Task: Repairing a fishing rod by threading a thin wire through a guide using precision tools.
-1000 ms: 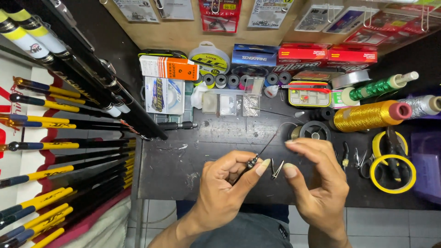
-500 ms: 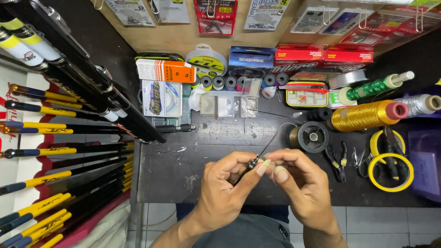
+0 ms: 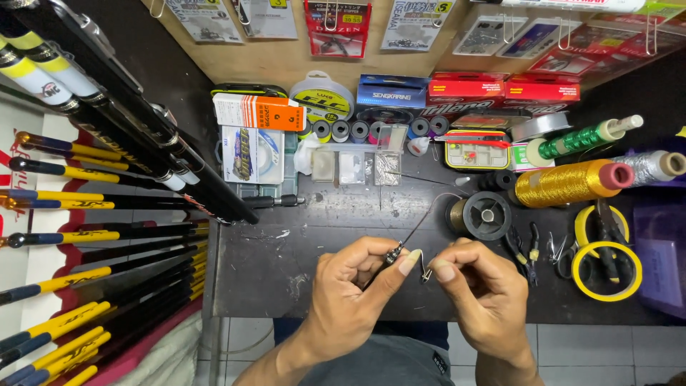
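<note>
Fingers of the left hand (image 3: 350, 293) pinch a thin rod tip (image 3: 394, 253); the right hand (image 3: 486, 293) grips a small metal guide (image 3: 426, 273) just beside it. Beyond, a dark worktable (image 3: 343, 214) carries a clear tackle box (image 3: 475, 151) holding small bits; packets hang on the wall.

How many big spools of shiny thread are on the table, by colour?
Gold spool: 1
Green spool: 1
Silver spool: 1
Total: 3, all lying on their sides at the right of the dark table, beyond the right hand.
</note>
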